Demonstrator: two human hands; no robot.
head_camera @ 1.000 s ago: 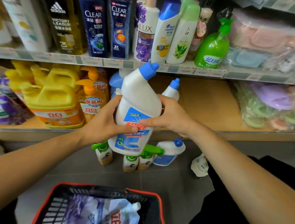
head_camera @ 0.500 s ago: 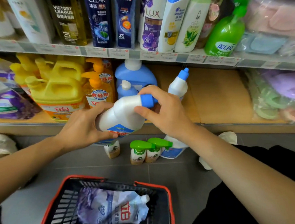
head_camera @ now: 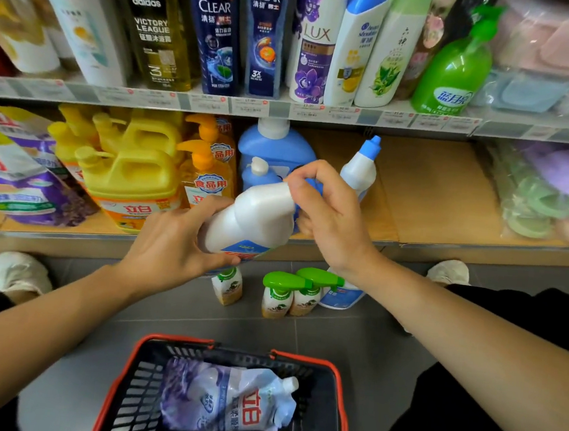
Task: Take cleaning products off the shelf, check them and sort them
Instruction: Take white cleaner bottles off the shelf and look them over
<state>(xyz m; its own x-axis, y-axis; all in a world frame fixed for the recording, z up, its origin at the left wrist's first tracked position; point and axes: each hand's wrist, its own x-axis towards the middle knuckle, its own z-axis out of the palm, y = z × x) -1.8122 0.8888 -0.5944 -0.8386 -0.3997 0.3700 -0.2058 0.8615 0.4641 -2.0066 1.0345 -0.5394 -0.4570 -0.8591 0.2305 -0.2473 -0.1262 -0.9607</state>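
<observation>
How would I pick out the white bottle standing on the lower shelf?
Look at the lower shelf, on its bare brown board just right of the big blue jug. The white bottle stands there upright; its slanted blue nozzle cap sets it apart.

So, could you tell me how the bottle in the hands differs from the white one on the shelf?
The held bottle is tilted; the shelf bottle stands upright. The left hand and right hand grip the held bottle; no hand holds the shelf bottle. The held bottle's cap is mostly covered; the shelf bottle's shows fully. Both are white with blue caps.
</observation>
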